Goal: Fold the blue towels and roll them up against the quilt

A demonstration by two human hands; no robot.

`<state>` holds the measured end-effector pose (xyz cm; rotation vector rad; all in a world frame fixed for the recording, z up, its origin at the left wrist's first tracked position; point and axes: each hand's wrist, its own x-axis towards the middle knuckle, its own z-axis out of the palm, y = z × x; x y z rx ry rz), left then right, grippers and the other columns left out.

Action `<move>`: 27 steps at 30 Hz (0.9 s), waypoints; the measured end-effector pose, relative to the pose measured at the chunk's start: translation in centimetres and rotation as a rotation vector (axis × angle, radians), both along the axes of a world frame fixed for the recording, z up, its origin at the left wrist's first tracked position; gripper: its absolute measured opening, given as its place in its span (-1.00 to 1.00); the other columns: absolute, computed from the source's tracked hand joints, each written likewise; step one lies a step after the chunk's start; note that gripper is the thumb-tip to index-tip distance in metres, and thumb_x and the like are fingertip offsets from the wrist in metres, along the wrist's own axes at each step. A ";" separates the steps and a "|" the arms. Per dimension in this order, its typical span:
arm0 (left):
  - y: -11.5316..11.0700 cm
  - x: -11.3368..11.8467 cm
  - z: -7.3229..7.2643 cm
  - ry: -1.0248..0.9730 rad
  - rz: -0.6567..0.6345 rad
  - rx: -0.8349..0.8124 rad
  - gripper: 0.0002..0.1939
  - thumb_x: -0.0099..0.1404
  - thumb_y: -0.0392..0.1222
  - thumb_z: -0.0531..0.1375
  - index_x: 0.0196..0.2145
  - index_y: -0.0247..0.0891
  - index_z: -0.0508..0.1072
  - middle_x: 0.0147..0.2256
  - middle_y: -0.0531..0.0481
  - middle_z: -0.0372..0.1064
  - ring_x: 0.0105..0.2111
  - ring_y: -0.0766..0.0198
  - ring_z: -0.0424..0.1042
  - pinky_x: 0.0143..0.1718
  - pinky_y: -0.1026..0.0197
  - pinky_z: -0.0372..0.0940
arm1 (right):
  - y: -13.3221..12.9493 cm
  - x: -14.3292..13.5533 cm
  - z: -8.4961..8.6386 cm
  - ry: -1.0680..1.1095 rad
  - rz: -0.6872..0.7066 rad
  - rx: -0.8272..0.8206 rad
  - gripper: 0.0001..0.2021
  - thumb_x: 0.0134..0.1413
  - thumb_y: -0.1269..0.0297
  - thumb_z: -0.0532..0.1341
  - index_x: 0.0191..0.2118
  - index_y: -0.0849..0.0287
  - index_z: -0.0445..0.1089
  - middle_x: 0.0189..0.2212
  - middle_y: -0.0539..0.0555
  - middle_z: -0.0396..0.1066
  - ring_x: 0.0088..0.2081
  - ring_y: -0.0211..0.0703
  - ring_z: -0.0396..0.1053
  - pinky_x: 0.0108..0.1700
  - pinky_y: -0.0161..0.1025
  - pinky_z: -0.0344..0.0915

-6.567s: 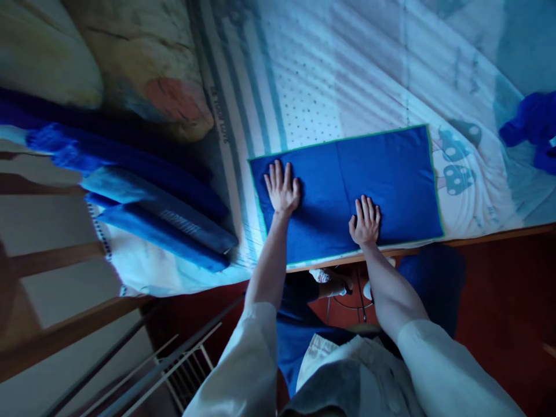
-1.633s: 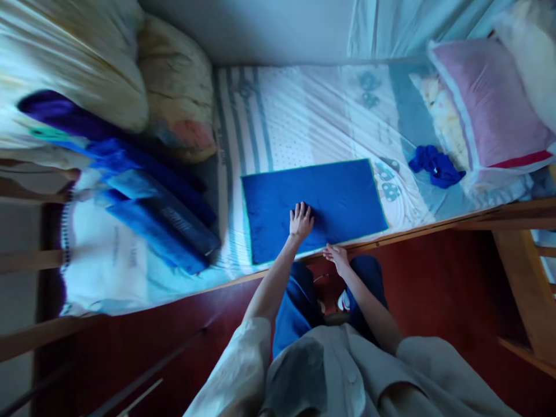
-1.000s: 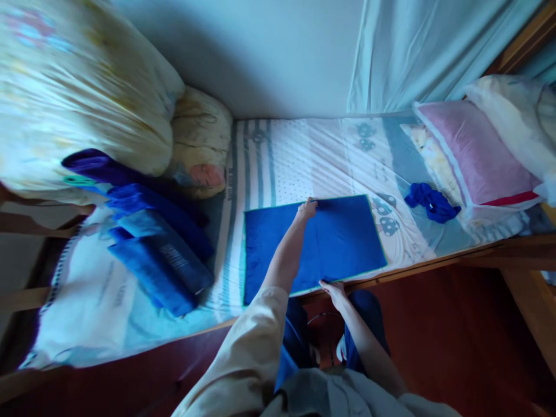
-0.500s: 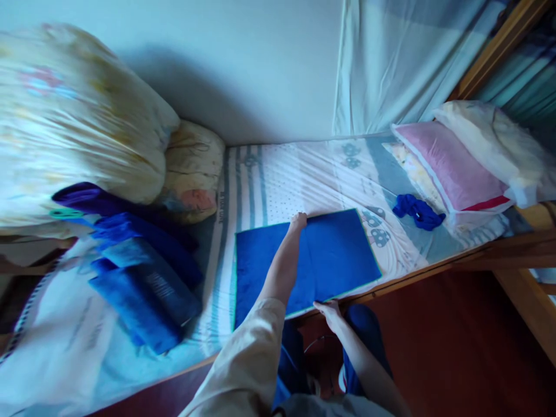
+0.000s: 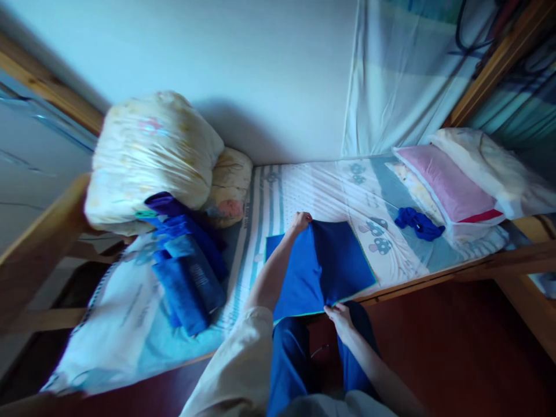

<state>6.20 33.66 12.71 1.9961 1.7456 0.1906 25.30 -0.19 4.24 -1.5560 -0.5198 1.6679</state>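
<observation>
Blue cloth [image 5: 335, 259], hands [image 5: 300, 220] [image 5: 340, 317] closed, pinching opposite edges

1. I see the left arm [image 5: 274, 272] stretched out well beyond the right knee [image 5: 364, 318].
2. The left hand [image 5: 301, 220], far past that knee, is curled in a grip.
3. The right hand [image 5: 340, 317] pinches just beside the knee, right forearm [image 5: 374, 364] angling back.

A wooden bed [image 5: 499, 262] adjoins a pale wall [image 5: 269, 75] above reddish floor [image 5: 447, 347].
</observation>
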 end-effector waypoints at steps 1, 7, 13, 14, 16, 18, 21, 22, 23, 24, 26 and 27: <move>-0.6 -0.5 1.3 -0.013 0.010 0.016 -0.67 0.29 -0.36 0.10 -0.11 -0.27 0.62 -0.17 -0.13 0.63 -0.05 0.19 0.54 0.01 0.24 0.39 | 0.4 1.0 1.0 -0.012 0.000 0.019 -0.45 -0.49 -0.12 0.53 -0.60 0.09 0.22 -0.62 -0.10 0.28 -0.46 -0.21 0.23 -0.33 -0.26 0.13; -5.9 -4.9 8.6 -0.227 0.227 0.158 -0.77 0.24 -0.26 0.20 -0.22 -0.23 0.66 -0.23 -0.03 0.64 -0.09 0.12 0.59 0.00 0.19 0.41 | 3.1 7.7 8.1 -0.127 -0.025 0.216 -0.41 -0.42 -0.28 0.49 -0.58 0.11 0.27 -0.62 -0.10 0.24 -0.46 -0.25 0.20 -0.36 -0.29 0.15; -13.7 -8.0 14.8 -0.408 0.424 0.291 -0.78 0.17 -0.16 0.25 -0.26 -0.21 0.66 -0.34 0.02 0.63 -0.21 0.14 0.61 -0.17 0.26 0.44 | 4.8 12.7 15.2 -0.213 -0.139 0.416 -0.38 -0.48 -0.31 0.50 -0.53 0.14 0.33 -0.60 -0.10 0.26 -0.47 -0.29 0.21 -0.36 -0.32 0.18; -15.2 -8.3 15.5 -0.421 0.439 0.309 -0.77 0.16 -0.13 0.25 -0.26 -0.21 0.66 -0.36 0.01 0.62 -0.23 0.14 0.61 -0.20 0.27 0.43 | 4.9 13.5 16.3 -0.221 -0.150 0.439 -0.38 -0.48 -0.29 0.51 -0.51 0.15 0.35 -0.60 -0.10 0.28 -0.47 -0.29 0.23 -0.35 -0.32 0.19; -18.2 -8.9 16.7 -0.436 0.457 0.338 -0.74 0.15 -0.09 0.26 -0.26 -0.21 0.66 -0.39 0.00 0.61 -0.26 0.13 0.60 -0.24 0.27 0.42 | 4.9 15.2 18.1 -0.240 -0.158 0.477 -0.40 -0.48 -0.25 0.54 -0.47 0.16 0.40 -0.58 -0.09 0.33 -0.46 -0.28 0.26 -0.34 -0.31 0.22; -21.2 -9.6 17.3 -0.445 0.460 0.355 -0.71 0.13 -0.03 0.27 -0.26 -0.22 0.66 -0.41 -0.01 0.60 -0.29 0.13 0.59 -0.27 0.26 0.41 | 4.7 16.8 19.6 -0.260 -0.147 0.512 -0.40 -0.47 -0.20 0.56 -0.38 0.17 0.46 -0.55 -0.08 0.37 -0.44 -0.28 0.30 -0.30 -0.30 0.26; -25.4 -10.6 17.5 -0.462 0.444 0.358 -0.66 0.12 0.03 0.27 -0.26 -0.24 0.66 -0.40 -0.04 0.59 -0.33 0.15 0.57 -0.30 0.25 0.40 | 4.2 18.3 21.2 -0.283 -0.106 0.567 -0.35 -0.42 -0.18 0.56 -0.22 0.16 0.51 -0.50 -0.07 0.43 -0.40 -0.26 0.35 -0.24 -0.29 0.29; -26.6 -10.9 17.4 -0.466 0.443 0.357 -0.64 0.12 0.04 0.26 -0.25 -0.25 0.66 -0.39 -0.05 0.60 -0.34 0.16 0.56 -0.31 0.25 0.39 | 3.9 18.5 21.6 -0.287 -0.093 0.587 -0.35 -0.41 -0.16 0.56 -0.19 0.15 0.51 -0.49 -0.06 0.44 -0.38 -0.25 0.37 -0.23 -0.28 0.30; -27.8 -11.1 17.2 -0.468 0.448 0.354 -0.63 0.12 0.05 0.26 -0.25 -0.25 0.65 -0.37 -0.06 0.60 -0.35 0.17 0.55 -0.32 0.25 0.39 | 3.7 18.5 21.9 -0.287 -0.080 0.606 -0.35 -0.39 -0.15 0.56 -0.16 0.14 0.51 -0.47 -0.05 0.45 -0.36 -0.24 0.38 -0.22 -0.28 0.30; -28.8 -11.3 17.1 -0.466 0.458 0.350 -0.63 0.13 0.05 0.25 -0.24 -0.25 0.65 -0.36 -0.06 0.60 -0.35 0.18 0.55 -0.32 0.26 0.39 | 3.5 18.4 22.1 -0.286 -0.065 0.624 -0.36 -0.36 -0.13 0.56 -0.13 0.13 0.51 -0.46 -0.05 0.46 -0.35 -0.23 0.39 -0.21 -0.27 0.31; -30.4 -11.6 16.8 -0.452 0.493 0.337 -0.62 0.13 0.04 0.25 -0.22 -0.26 0.65 -0.37 -0.05 0.60 -0.34 0.19 0.54 -0.32 0.26 0.39 | 3.2 18.0 22.4 -0.278 -0.020 0.647 -0.38 -0.30 -0.10 0.55 -0.10 0.12 0.52 -0.47 -0.04 0.46 -0.34 -0.21 0.39 -0.20 -0.25 0.33; -31.1 -11.7 16.7 -0.442 0.508 0.331 -0.63 0.13 0.03 0.25 -0.22 -0.26 0.64 -0.38 -0.05 0.59 -0.34 0.19 0.54 -0.32 0.26 0.39 | 3.2 17.8 22.5 -0.275 0.007 0.652 -0.40 -0.28 -0.10 0.54 -0.10 0.13 0.53 -0.47 -0.03 0.47 -0.34 -0.20 0.39 -0.19 -0.24 0.33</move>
